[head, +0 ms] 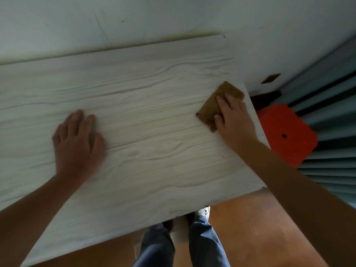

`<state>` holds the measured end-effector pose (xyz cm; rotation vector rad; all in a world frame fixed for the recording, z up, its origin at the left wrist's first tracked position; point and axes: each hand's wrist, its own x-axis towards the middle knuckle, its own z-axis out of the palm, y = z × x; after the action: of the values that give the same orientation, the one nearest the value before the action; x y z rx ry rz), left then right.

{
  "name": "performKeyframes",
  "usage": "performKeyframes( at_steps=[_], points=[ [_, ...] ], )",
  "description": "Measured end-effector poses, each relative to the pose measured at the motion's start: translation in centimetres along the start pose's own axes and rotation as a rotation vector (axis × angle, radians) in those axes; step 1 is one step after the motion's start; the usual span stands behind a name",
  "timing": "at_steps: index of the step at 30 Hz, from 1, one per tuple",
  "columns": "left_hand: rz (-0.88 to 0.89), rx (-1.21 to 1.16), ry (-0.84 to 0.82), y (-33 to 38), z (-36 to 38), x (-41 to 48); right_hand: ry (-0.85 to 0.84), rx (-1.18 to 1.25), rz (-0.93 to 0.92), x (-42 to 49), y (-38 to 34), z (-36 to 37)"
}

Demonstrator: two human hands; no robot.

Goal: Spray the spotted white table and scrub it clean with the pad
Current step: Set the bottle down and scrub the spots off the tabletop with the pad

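Observation:
The white wood-grain table (pixel 146 89) fills most of the view and runs up to a pale wall. A brown scrub pad (pixel 213 103) lies flat near the table's right edge. My right hand (pixel 234 120) presses down on the pad, fingers spread over its near half. My left hand (pixel 77 143) rests flat on the table at the left, palm down, holding nothing. A few tiny dark specks (pixel 222 156) show on the surface near the right edge. No spray bottle is in view.
An orange plastic object (pixel 287 133) stands just past the table's right edge, beside teal pleated curtains (pixel 331 116). Below the table's front edge are a brown floor (pixel 250 228) and my legs in blue trousers (pixel 204 243).

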<state>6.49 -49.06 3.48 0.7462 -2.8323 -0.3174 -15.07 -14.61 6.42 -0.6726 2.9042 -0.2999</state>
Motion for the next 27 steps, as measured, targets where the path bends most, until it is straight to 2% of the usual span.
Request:
performKeyframes(
  at_steps=[4, 7, 9, 11, 14, 17, 21, 27],
  points=[
    [-0.063, -0.044, 0.007, 2.2, -0.2, -0.5, -0.045, 0.025, -0.175, -5.6, -0.8, 1.1],
    [0.068, -0.112, 0.012, 8.4, 0.3, -1.3, -0.061, 0.015, -0.286, -6.9, 0.9, 1.2],
    [0.134, -0.131, -0.009, 13.7, 1.2, -1.9, -0.05, 0.014, -0.339, -5.5, 1.8, 1.0],
    [0.115, -0.142, -0.046, 17.9, 2.4, -2.8, -0.035, 0.003, -0.388, -3.2, 2.3, 0.7],
    [0.093, -0.085, -0.074, 20.6, 4.2, -4.2, -0.032, -0.049, -0.454, 1.9, 2.6, 0.2],
    [0.099, -0.04, -0.067, 20.5, 4.8, -4.2, -0.022, -0.049, -0.426, 8.2, 2.3, -0.1],
    [0.096, -0.016, -0.054, 20.8, 4.7, -4.1, 0.015, -0.039, -0.283, 14.2, 2.6, -0.5],
    [0.093, -0.018, -0.04, 20.8, 4.8, -3.9, 0.119, 0.001, -0.222, 16.7, 5.7, -1.3]
  ],
)
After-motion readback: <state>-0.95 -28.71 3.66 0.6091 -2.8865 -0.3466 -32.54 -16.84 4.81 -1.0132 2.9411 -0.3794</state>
